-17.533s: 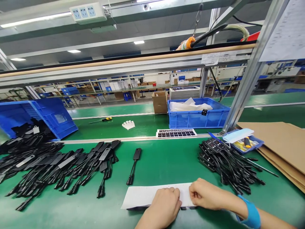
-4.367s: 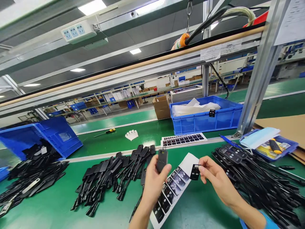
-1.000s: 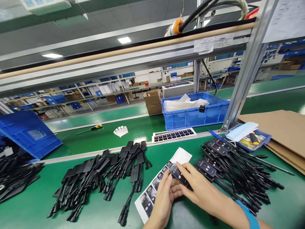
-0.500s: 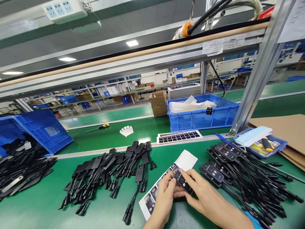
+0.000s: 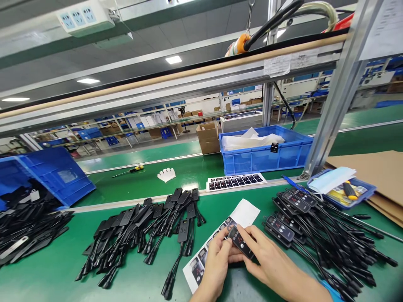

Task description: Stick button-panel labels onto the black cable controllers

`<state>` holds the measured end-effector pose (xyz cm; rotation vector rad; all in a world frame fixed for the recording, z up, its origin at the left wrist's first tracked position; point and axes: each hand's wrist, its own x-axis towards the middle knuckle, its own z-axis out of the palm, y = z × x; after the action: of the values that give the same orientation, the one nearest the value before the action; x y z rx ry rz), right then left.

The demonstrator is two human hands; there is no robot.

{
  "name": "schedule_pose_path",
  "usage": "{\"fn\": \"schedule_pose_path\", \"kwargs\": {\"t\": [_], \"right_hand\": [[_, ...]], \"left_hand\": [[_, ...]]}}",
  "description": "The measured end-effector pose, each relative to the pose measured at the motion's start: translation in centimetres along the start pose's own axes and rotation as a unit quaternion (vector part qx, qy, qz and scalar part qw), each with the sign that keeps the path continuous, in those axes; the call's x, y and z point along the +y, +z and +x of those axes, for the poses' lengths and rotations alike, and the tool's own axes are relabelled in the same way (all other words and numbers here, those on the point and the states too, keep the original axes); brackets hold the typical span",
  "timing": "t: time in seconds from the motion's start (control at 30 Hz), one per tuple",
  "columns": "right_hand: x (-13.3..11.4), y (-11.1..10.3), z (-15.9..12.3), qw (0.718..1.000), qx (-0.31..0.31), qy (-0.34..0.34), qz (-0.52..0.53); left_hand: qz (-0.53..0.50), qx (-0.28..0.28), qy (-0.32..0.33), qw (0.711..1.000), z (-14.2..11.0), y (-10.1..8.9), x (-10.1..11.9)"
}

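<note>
Between my two hands is a small black control box with a printed label on its face. My left hand grips its left end, fingers curled around it. My right hand holds the other side, fingertips pressed on the label. Beneath the hands lies a white sheet of black labels, partly covered by my left hand. To the right rests a pile of labelled control boxes with cables. On the left, several control boxes without labels on their upper faces lie with their cables toward me.
A tipped blue crate with black parts stands far left. Behind are a screwdriver, a white glove, more label sheets and a blue bin. A small tray and a metal post are at right.
The view has shifted slightly. Both hands keep their hold on the control box, with my right fingertips moved a little along its label.
</note>
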<state>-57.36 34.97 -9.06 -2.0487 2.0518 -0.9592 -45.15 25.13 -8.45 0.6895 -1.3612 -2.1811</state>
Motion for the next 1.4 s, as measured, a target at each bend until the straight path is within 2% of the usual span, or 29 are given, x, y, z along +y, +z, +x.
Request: {"fn": "schedule_pose_path", "kwargs": {"t": [0.17, 0.2, 0.27, 0.3, 0.33, 0.4, 0.43, 0.5, 0.53, 0.6, 0.67, 0.73, 0.87, 0.93, 1.03, 1.17, 1.2, 1.27, 1.33, 1.4], "right_hand": [[-0.3, -1.8, 0.7, 0.999, 0.006, 0.014, -0.029], [0.1, -2.4, 0.8, 0.998, 0.006, 0.033, -0.061], [1.4, -3.9, 0.8, 0.983, -0.001, 0.083, -0.161], [2.2, -4.7, 0.8, 0.969, -0.008, 0.108, -0.223], [3.0, -5.3, 0.8, 0.95, -0.016, 0.129, -0.284], [4.2, -6.3, 1.1, 0.918, -0.03, 0.148, -0.366], [4.4, -6.5, 1.5, 0.915, -0.037, 0.148, -0.373], [4.3, -6.4, 2.7, 0.938, -0.053, 0.133, -0.317], [4.0, -6.0, 3.5, 0.955, -0.063, 0.121, -0.264], [3.2, -4.8, 5.2, 0.978, -0.076, 0.101, -0.165], [2.8, -3.1, 6.9, 0.987, -0.082, 0.088, -0.107], [2.9, -1.3, 8.2, 0.99, -0.085, 0.083, -0.083], [3.8, 1.1, 9.0, 0.994, -0.063, 0.084, -0.041], [4.2, 1.1, 8.8, 0.995, -0.04, 0.084, -0.022], [4.5, -0.1, 8.3, 0.997, -0.001, 0.079, 0.004], [4.5, -2.2, 7.0, 0.988, 0.103, 0.088, 0.08], [4.4, -2.6, 6.6, 0.981, 0.13, 0.095, 0.112], [4.1, -2.8, 5.6, 0.966, 0.16, 0.109, 0.174], [3.7, -2.6, 4.7, 0.956, 0.16, 0.122, 0.216], [3.4, -2.2, 4.0, 0.945, 0.157, 0.134, 0.254]], "left_hand": [[0.003, 0.009, -0.015, 1.0, 0.1, -0.3, 0.1], [0.036, 0.014, -0.007, 0.999, 0.1, -0.4, 0.1], [0.174, 0.02, 0.045, 0.984, -0.2, -0.6, 0.1], [0.267, 0.018, 0.086, 0.96, -0.3, -0.7, 0.0], [0.362, 0.01, 0.131, 0.923, -0.5, -0.8, -0.2], [0.525, -0.011, 0.201, 0.827, -0.9, -0.8, -0.8], [0.59, -0.017, 0.22, 0.777, -1.0, -0.8, -1.2], [0.688, -0.011, 0.22, 0.691, -1.0, -0.7, -2.1], [0.723, -0.002, 0.207, 0.659, -0.9, -0.6, -2.4], [0.767, 0.011, 0.171, 0.618, -0.7, -0.5, -2.6], [0.787, 0.007, 0.129, 0.603, -0.5, -0.4, -2.4], [0.793, 0.002, 0.088, 0.602, -0.3, -0.3, -2.0], [0.792, 0.018, 0.07, 0.607, 0.2, -0.6, -2.3], [0.791, 0.024, 0.078, 0.607, 0.4, -0.8, -2.9], [0.791, 0.023, 0.086, 0.606, 0.6, -0.8, -3.1], [0.789, 0.03, 0.109, 0.604, 0.9, -1.4, -0.7], [0.79, 0.054, 0.112, 0.601, 1.0, -1.9, 0.4], [0.794, 0.143, 0.104, 0.581, 1.1, -3.3, 2.6], [0.797, 0.246, 0.076, 0.547, 1.2, -5.1, 4.3], [0.794, 0.303, 0.047, 0.525, 1.2, -6.9, 5.3]]}}
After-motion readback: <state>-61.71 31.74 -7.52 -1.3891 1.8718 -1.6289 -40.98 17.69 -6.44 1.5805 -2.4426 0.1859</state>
